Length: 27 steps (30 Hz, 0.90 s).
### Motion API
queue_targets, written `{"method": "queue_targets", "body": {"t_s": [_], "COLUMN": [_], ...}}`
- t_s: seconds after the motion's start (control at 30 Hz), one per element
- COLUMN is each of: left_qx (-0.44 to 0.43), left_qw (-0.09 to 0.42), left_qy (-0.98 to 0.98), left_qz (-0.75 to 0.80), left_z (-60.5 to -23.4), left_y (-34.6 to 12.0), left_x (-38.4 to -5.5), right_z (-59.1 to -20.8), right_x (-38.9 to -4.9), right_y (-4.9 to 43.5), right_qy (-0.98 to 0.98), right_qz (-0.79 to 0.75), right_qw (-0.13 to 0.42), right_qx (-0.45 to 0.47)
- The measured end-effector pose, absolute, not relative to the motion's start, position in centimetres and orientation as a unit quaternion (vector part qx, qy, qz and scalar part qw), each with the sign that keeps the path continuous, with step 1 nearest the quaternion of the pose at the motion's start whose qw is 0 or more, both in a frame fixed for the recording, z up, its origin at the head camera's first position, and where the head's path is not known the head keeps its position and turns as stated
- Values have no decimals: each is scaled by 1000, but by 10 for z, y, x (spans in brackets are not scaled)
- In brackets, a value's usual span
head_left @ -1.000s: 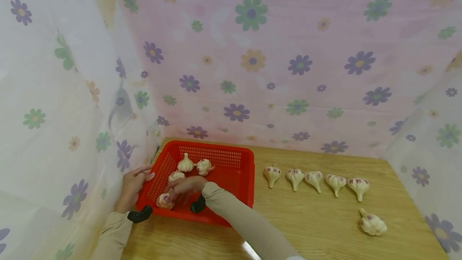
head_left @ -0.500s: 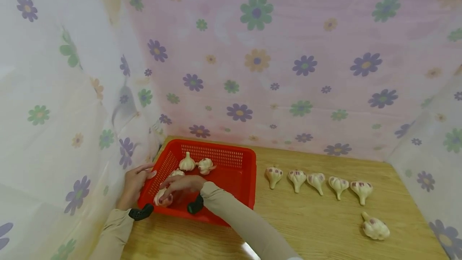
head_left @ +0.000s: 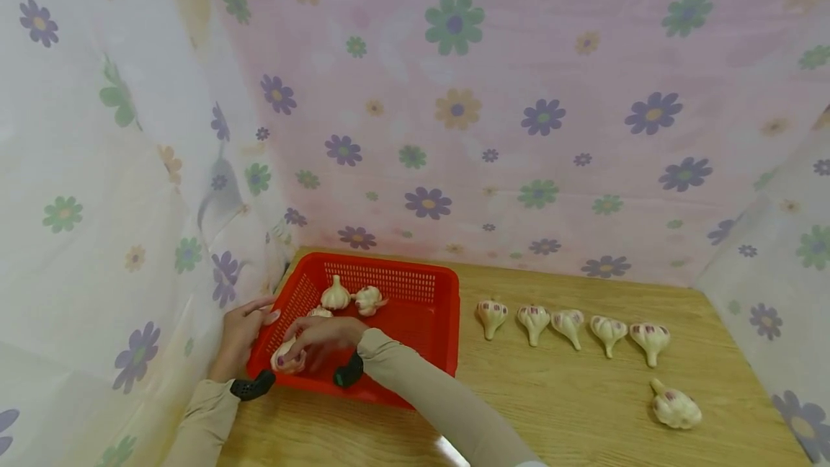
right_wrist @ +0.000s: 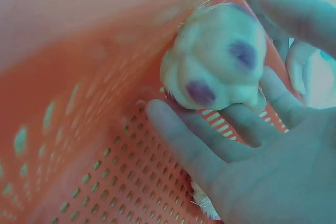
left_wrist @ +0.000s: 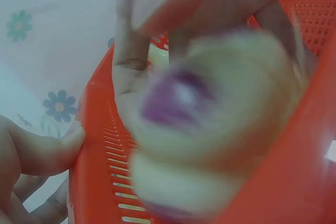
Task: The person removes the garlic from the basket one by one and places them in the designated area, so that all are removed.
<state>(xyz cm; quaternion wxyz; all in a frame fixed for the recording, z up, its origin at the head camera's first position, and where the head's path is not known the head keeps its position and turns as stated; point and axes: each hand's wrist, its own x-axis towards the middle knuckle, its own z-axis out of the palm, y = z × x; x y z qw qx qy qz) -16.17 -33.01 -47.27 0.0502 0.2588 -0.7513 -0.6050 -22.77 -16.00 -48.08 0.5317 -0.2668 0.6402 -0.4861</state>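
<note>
Edging left since the earlier frame, that white, purple-blotched, knobbly garlic bulb (head_left: 289, 364) tucks closer into the near-left corner of the red, perforated plastic basket (head_left: 415, 326), and the bare right hand (head_left: 327, 334) goes with it! Its fingers curve loosely round the bulb, a light grasp by the look of it; whether the bulb rests on the basket floor, I can't tell. Over on the basket's left edge, the bare left hand (head_left: 241, 330) pinches the rim. Good bracing, I'd say: hold that steady, keep the right fingers soft, ease the bulb against the near wall, and release only when it sits still. A lumpy thing like this could easily roll or knock its neighbour.

And what a look: plump cream cloves, two purple patches facing the right wrist camera, fine wisps at the top; pure blur from the left wrist. Out towards the wood-grain table's (head_left: 551, 409) right edge, a lone white bulb (head_left: 674, 408) lies tilted. Beyond it, a row of five bulbs (head_left: 567, 326), stems towards the near edge. Past the right hand, one half-hidden pale bulb (head_left: 319, 312); then, by the basket's far-left corner, one stem-up bulb (head_left: 336, 296) beside one tilted bulb (head_left: 368, 300).
</note>
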Motion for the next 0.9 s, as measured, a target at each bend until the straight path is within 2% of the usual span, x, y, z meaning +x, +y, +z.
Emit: {"method": "queue_targets", "body": {"t_s": [0.3,0.7,0.9], "left_qx": [254,258,258], "left_qw": [47,42,37], "left_qy": [-739,-742,-734], "left_qz": [-622,-618,-627], "left_z": [-474,-471,-471], "left_y": [-329,-330,-331], "left_x": [-161,-159,-159], "right_z": [-477,-465,-454], "right_x": [-226,-228,-229], "right_y": [-154,-136,-116], "right_qy": [679,627,633], "right_qz": [-478,-502,-502], "right_qw": [500,528,510], "right_qx": [-243,-277,-297]}}
